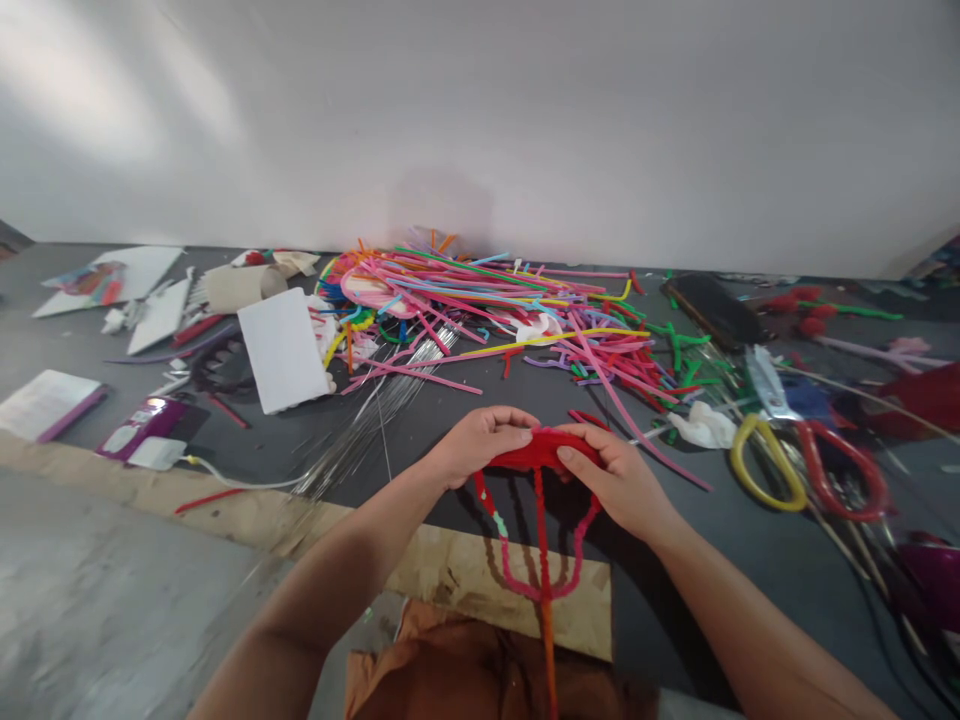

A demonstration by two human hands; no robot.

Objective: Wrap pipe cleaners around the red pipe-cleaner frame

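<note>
Both hands hold a pipe-cleaner piece (541, 530) above the front edge of the table. Its top is a thick red bundle (536, 453), from which a pink loop with a pale green patch hangs. A red stem runs down through the middle and turns orange below the loop. My left hand (487, 445) pinches the left end of the bundle between thumb and fingers. On the right end, my right hand (611, 475) grips with its thumb in front and fingers behind. Parts of the bundle are hidden by the fingers.
A heap of coloured pipe cleaners (480, 290) lies against the wall. Thin metal wires (390, 400) sit before it. To the right are scissors (780, 440) with yellow and red handles and a dark phone (712, 310). A white card (283, 350) and purple device (142, 428) are left.
</note>
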